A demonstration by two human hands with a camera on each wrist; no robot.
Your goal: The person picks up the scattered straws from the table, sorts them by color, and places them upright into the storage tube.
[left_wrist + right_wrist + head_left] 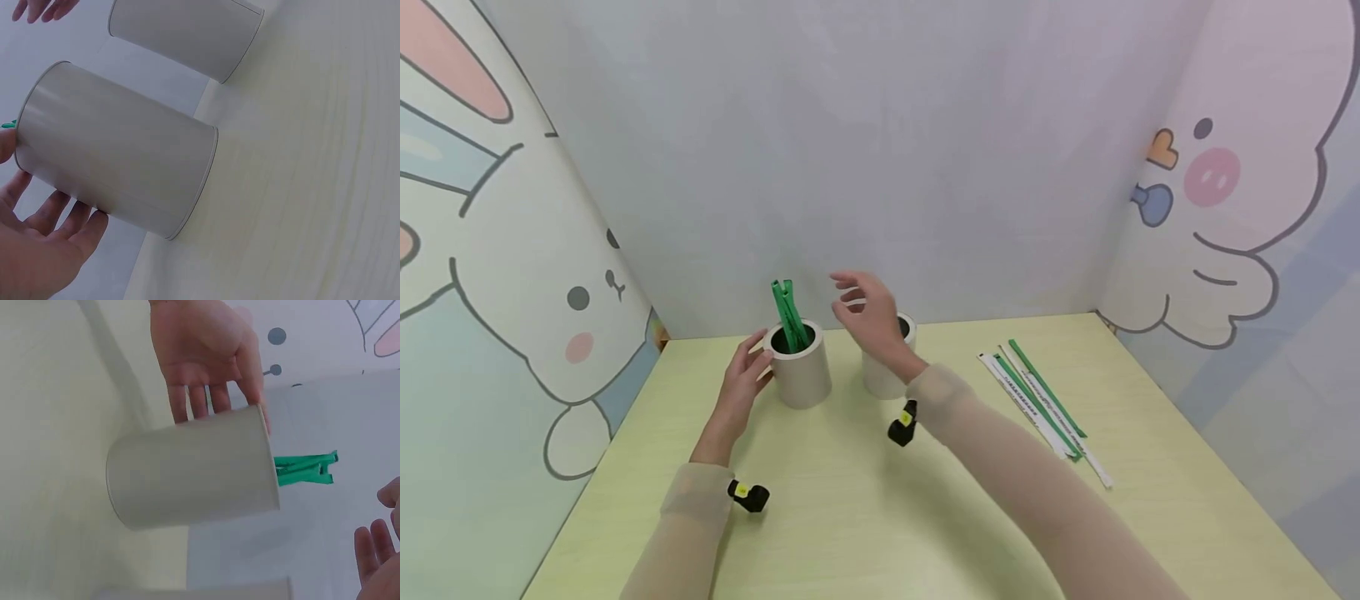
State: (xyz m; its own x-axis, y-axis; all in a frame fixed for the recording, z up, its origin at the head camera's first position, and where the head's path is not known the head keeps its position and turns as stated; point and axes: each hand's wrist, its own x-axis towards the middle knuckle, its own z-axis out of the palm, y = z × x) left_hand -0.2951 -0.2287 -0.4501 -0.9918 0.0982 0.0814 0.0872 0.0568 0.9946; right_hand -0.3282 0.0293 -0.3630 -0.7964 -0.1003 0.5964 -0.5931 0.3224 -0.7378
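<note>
My left hand (743,385) holds the left side of an off-white cylindrical container (803,379), thumb by the rim and fingers along the wall. Several slim green wrapped sticks (788,317) stand in it, leaning and poking above the rim. In the right wrist view, the green tips (306,469) jut from the container's mouth. My right hand (871,315) hovers in the air with fingers loosely bent and nothing between them. It partly covers a second off-white container (883,379), which stands just right of the first.
On the table's right side lie several slim wrapped sticks, some green (1048,387) and some white with print (1022,404), side by side at a slant. A pale curtain wall (880,167) rises behind the table (850,517), with cartoon-printed walls at both sides.
</note>
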